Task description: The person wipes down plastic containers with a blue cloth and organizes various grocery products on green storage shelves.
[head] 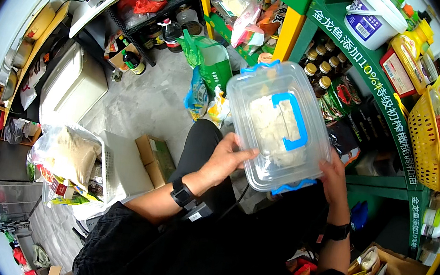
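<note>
A clear plastic storage box (244,99) with a lid, a blue carrying handle and blue side latches is held up in front of me. Pale, whitish lumps (272,123) show through its lid; what they are I cannot tell. My left hand (228,156) grips the near left side, its thumb along the edge. The near right corner is held by my right hand (333,177), whose fingers are partly hidden. Both latches look fastened down against the box.
A green metal shelf (388,91) with bottles, a white bucket (373,20) and a yellow plastic basket (427,140) stands on my right. To my left is a white basket (108,169) of bagged goods. A green bag (212,59) sits on the floor ahead.
</note>
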### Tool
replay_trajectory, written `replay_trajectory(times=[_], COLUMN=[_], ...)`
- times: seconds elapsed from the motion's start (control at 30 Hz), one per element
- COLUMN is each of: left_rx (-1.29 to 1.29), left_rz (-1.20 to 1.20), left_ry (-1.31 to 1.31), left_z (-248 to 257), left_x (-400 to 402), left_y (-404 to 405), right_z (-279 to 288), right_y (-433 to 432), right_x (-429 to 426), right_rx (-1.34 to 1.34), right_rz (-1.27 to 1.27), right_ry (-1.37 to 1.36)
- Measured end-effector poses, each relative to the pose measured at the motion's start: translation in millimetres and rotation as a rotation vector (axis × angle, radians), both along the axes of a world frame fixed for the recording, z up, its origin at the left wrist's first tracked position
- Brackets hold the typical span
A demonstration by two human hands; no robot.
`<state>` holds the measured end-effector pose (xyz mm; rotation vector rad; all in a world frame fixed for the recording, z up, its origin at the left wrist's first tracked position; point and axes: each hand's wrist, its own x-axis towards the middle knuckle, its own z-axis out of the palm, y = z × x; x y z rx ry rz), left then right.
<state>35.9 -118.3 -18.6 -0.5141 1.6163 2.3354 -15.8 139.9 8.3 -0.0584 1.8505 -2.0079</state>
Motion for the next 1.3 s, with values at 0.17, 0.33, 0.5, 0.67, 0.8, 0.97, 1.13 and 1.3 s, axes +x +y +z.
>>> replay_trajectory(times=[0.17,0.33,0.5,0.67,0.8,0.97,1.13,1.3], left_rx=[-0.014,-0.051,-0.031,-0.051,-0.087,-0.056,-0.028,0.034], left_rz=[0.194,0.352,0.640,0.787,0.966,0.960,1.054,1.091], left_ry=[0.069,0.062,0.078,0.003,-0.180,-0.236,-0.387,-0.499], left_z=[20,9,-35,-105,-161,-250,-323,-370], left_x=[-13,-30,-47,-38,-33,-8,4,13], left_y=[-43,-114,-186,-258,-286,-317,-319,-312], right_z=[4,-19,-67,-89,-115,-109,-107,-79], right_y=[-28,3,66,98,115,111,121,85], right_x=[-21,-28,-7,28,53,51,49,36], right_rx=[-0.049,0.165,0.670,1.054,1.165,1.180,0.991,0.887], right_rz=[-0.018,0.009,-0.018,0.011,0.064,0.077,0.014,-0.083], right_ry=[0.065,0.072,0.168,0.142,0.098,0.103,-0.180,-0.371])
